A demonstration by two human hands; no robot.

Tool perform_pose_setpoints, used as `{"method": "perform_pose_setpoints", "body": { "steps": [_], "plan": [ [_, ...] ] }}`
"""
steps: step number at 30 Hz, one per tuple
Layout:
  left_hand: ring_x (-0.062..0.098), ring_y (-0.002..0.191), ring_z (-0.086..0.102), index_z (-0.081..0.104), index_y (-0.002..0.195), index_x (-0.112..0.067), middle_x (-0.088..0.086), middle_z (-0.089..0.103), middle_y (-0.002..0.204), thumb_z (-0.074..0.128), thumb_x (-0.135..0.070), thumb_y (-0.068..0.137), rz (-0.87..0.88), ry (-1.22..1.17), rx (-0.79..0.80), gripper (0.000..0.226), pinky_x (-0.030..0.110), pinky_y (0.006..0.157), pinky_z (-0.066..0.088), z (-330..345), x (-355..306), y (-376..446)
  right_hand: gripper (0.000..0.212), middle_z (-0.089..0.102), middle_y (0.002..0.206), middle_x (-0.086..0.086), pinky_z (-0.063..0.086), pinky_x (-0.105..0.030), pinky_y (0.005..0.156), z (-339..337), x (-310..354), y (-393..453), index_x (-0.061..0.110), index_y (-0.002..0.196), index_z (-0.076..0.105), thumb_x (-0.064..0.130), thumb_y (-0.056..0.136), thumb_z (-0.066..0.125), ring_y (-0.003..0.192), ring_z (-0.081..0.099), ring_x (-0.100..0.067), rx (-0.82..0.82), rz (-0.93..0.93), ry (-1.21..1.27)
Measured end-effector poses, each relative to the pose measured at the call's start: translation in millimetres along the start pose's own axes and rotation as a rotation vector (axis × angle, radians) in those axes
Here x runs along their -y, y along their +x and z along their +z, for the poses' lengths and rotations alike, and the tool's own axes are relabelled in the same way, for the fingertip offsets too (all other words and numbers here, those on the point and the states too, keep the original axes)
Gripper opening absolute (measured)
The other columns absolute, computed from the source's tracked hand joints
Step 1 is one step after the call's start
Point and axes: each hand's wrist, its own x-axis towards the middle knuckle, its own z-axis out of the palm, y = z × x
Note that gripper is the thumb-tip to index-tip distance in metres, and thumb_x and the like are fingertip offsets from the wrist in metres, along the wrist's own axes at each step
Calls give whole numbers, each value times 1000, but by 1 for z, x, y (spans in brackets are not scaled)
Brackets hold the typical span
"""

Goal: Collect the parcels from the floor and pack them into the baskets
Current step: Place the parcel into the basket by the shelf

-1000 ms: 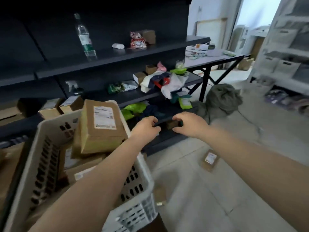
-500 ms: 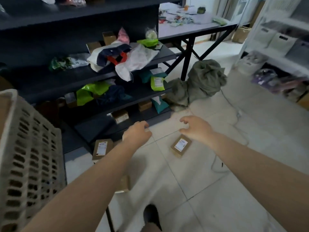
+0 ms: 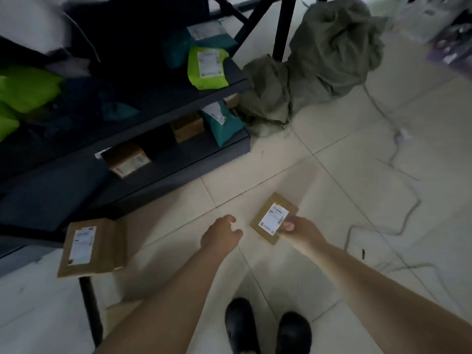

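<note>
A small brown cardboard parcel point(image 3: 270, 215) with a white label lies on the tiled floor in front of me. My right hand point(image 3: 300, 231) pinches its near right corner, thumb on the label. My left hand point(image 3: 221, 236) hovers just left of the parcel with loosely curled fingers and holds nothing. A larger brown parcel point(image 3: 92, 246) with a white label lies on the floor to the left, by the shelf base. No basket is in view.
A dark shelf unit point(image 3: 158, 154) at the left holds green and teal mailers and brown boxes. A grey-green cloth heap point(image 3: 319, 60) sits against black table legs. A cable point(image 3: 398, 226) trails over the floor at right. A black post point(image 3: 89, 307) stands near my black shoes point(image 3: 268, 328).
My view has tilted down to the floor and the white basket has left it. My right hand came down and took hold of the small parcel's corner. My left hand dropped beside it.
</note>
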Motion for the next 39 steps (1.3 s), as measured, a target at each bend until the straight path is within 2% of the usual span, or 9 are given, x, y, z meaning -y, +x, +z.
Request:
{"method": "perform_pose_setpoints", "body": {
  "steps": [4,7,12,15,18,27,32,36,39],
  "plan": [
    [22,117,51,43,131,-21,2,49,134,53,-32,87,-50,-18,24,46,32,95,42,81,18,112,19,65,109,-8,38,-23,62,54,-53,114,15,100,58,30,87,59,94,59,-21,55,142,87],
    [24,127,43,33,140,-22,3,40,143,54,-36,87,-69,-19,44,59,36,101,39,137,35,187,47,59,126,-8,36,-22,75,94,-93,188,10,125,52,34,86,62,112,55,-24,27,236,177],
    [24,138,30,14,149,-19,3,27,154,54,-41,87,-110,-68,89,77,38,109,31,209,58,290,60,55,129,-16,40,-31,91,153,-144,283,-3,129,47,29,83,69,118,52,-31,68,423,460],
    [23,117,52,40,133,-15,8,51,136,54,-28,87,-92,-226,146,50,32,94,41,233,60,311,52,59,124,-8,40,-29,84,175,-155,301,2,130,47,16,84,67,104,56,-27,20,413,661],
    [20,103,58,51,123,-20,2,60,122,56,-22,87,-63,-324,-20,37,28,83,46,227,55,297,54,56,125,-8,41,-30,81,176,-147,289,11,137,38,12,88,61,97,52,-20,-57,344,760],
    [13,94,57,55,114,-16,-3,60,108,70,-11,80,-62,-679,-387,38,9,68,42,17,-14,76,46,65,109,2,50,-30,77,18,20,108,28,117,50,-1,83,61,95,62,-18,-48,-107,681],
    [3,87,58,54,112,-17,-8,60,98,70,-13,81,-108,-833,-690,35,2,62,43,-157,-51,-130,55,59,120,5,46,-28,84,-93,186,-69,25,134,44,10,85,64,101,57,-14,131,-466,462],
    [14,92,60,54,117,-14,-2,61,103,67,-19,84,-147,-879,-1009,37,25,79,50,-256,-47,-287,64,53,128,1,39,-26,89,-127,303,-209,24,142,36,21,86,65,115,51,-16,218,-733,353],
    [14,97,57,53,121,-14,-6,56,102,65,-20,85,-183,-880,-1255,39,24,77,44,-292,-32,-394,65,48,140,-1,40,-34,100,-116,357,-304,23,145,32,24,87,63,123,48,-18,297,-940,317]
  ]
}}
